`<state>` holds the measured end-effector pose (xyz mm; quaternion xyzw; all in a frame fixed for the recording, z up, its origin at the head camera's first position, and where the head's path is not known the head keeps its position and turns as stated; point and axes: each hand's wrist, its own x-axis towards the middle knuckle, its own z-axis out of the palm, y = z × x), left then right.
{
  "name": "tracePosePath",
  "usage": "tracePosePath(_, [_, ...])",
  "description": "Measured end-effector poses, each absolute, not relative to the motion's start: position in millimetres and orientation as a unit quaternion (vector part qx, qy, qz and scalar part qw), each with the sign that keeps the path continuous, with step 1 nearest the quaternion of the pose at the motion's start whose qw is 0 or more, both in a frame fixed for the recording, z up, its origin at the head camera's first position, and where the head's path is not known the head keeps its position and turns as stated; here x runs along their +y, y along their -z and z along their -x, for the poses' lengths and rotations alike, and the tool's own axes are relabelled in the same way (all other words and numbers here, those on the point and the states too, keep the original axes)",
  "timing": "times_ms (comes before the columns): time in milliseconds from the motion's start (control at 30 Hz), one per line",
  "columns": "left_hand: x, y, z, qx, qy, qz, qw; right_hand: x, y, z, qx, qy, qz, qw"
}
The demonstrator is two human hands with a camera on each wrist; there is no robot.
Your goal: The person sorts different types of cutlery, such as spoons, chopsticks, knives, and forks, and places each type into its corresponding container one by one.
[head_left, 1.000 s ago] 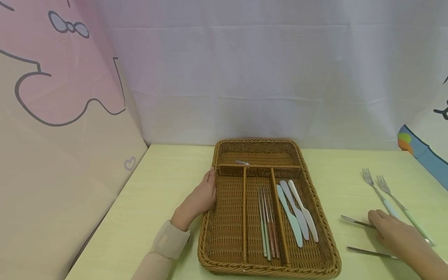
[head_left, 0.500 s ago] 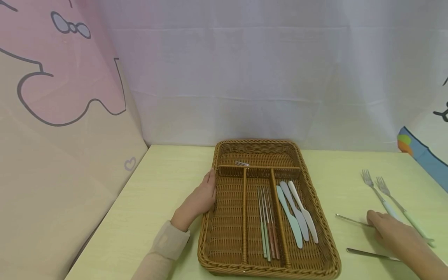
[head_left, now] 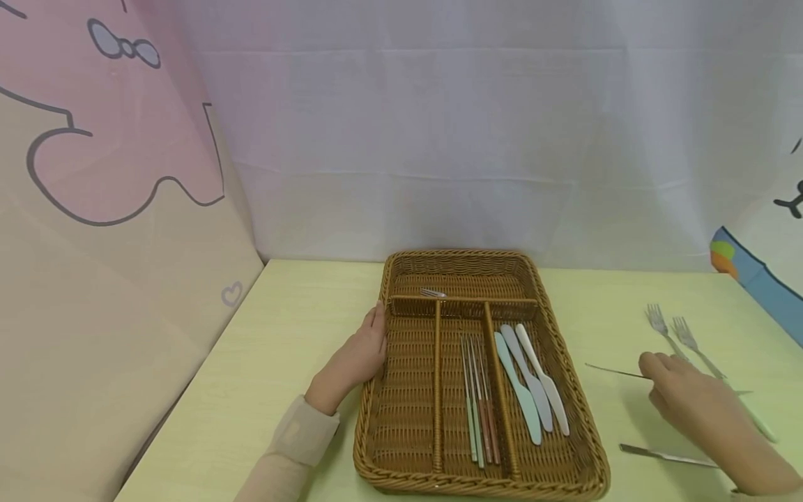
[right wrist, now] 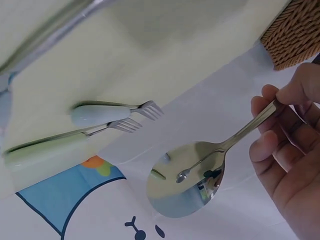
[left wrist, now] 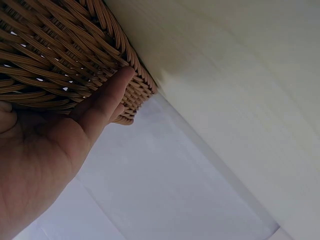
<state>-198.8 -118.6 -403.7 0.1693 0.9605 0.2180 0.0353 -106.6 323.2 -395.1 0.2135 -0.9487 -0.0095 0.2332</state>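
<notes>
My right hand pinches a shiny metal spoon by its handle, above the table to the right of the basket. The bowl points away from the basket in the right wrist view. My left hand rests against the outer left wall of a brown wicker cutlery basket, fingers extended along the weave. Inside, pastel knives fill part of the right compartment, and several chopsticks with green or reddish ends lie in the middle one. Small metal prongs show in the back compartment.
Two forks with pale blue and green handles lie at the right, partly behind my right hand. Nearer me is another metal utensil, its far end hidden by my forearm. Fabric walls enclose the back and sides.
My right hand has lifted the spoon off the table and moved slightly left and away from me. The left hand and the basket stay put.
</notes>
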Motion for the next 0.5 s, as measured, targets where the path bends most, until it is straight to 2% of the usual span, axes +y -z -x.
tracePosePath(167, [-119.0,403.8,198.9,0.961,-0.217,-0.169,0.036,302.9,381.7,111.9,-0.939,0.011,-0.233,0.254])
tracePosePath(500, [-119.2,403.9,199.4,0.96,-0.219,-0.17,0.036,254.6,361.9,127.3,-0.89,0.018,-0.332,0.313])
